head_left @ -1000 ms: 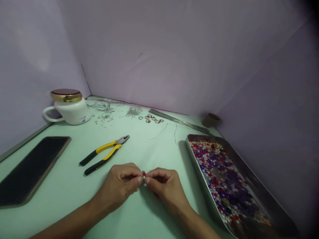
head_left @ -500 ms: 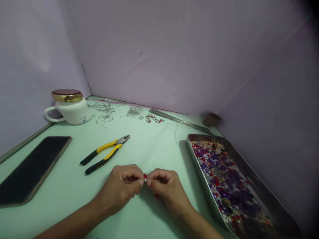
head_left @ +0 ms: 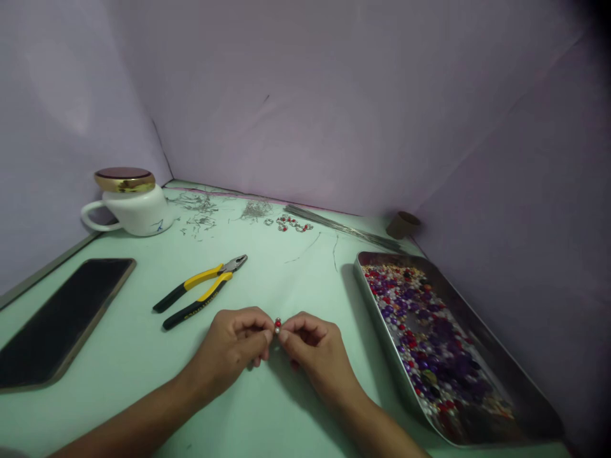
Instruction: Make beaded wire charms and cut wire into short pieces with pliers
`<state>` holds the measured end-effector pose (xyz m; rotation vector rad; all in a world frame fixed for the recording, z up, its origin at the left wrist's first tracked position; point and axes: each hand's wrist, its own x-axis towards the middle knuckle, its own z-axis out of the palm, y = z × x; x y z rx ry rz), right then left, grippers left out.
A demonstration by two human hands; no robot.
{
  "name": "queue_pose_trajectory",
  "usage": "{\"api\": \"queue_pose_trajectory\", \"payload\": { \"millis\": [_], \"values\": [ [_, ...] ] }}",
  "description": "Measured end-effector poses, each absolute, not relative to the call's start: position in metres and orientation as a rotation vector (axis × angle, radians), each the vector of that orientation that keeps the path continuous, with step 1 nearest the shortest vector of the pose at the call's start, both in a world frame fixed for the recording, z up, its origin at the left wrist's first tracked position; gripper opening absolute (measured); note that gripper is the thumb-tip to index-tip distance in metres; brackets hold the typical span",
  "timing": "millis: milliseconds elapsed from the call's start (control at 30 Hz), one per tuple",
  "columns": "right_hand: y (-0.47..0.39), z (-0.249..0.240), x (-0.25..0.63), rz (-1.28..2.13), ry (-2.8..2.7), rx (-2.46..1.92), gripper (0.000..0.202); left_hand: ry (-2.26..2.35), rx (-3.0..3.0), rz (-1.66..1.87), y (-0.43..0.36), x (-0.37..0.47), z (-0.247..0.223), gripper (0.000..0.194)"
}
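Note:
A small beaded piece (head_left: pixel 277 326) with a red bead and a pale bead is pinched between both hands over the green table. My left hand (head_left: pixel 241 340) holds its left side between thumb and fingertips. From the right, my right hand (head_left: pixel 312 346) grips the other side the same way. Any wire at the fingertips is too small to make out. Pliers (head_left: pixel 203 292) with yellow and black handles lie with their handles spread, up and left of my left hand.
A metal tray (head_left: pixel 389 343) of mixed beads stands right. Left are a phone (head_left: pixel 67 321) and a lidded white mug (head_left: pixel 143 213). Behind lie wire bits (head_left: pixel 198 207), a red-beaded chain (head_left: pixel 289 223), long wires (head_left: pixel 338 227) and a brown cup (head_left: pixel 402 225).
Both hands and the beaded piece sit slightly higher in the picture, and the fingers have shifted a little around it. The whole view has moved slightly.

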<state>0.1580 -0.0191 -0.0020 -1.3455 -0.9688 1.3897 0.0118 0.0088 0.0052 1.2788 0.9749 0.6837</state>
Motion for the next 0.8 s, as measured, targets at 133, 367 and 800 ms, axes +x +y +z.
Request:
{"api": "queue_pose_trajectory", "payload": {
  "millis": [133,367,800],
  "values": [
    [-0.0209,-0.0037,0.1572,1.223,-1.120,-1.333,0.007,0.994,1.241,0.685,0.0095,0.0125,0.0054,0.015],
    [-0.0237,-0.0075,0.1595,1.244,-1.005,-1.243,0.017,1.023,1.281,0.751,0.0060,0.0141,0.0045,0.013],
    [-0.0220,-0.0072,0.1579,1.392,-0.861,-1.165,0.021,1.007,1.317,0.660,0.0067,0.0125,0.0018,0.016]
  ]
}}
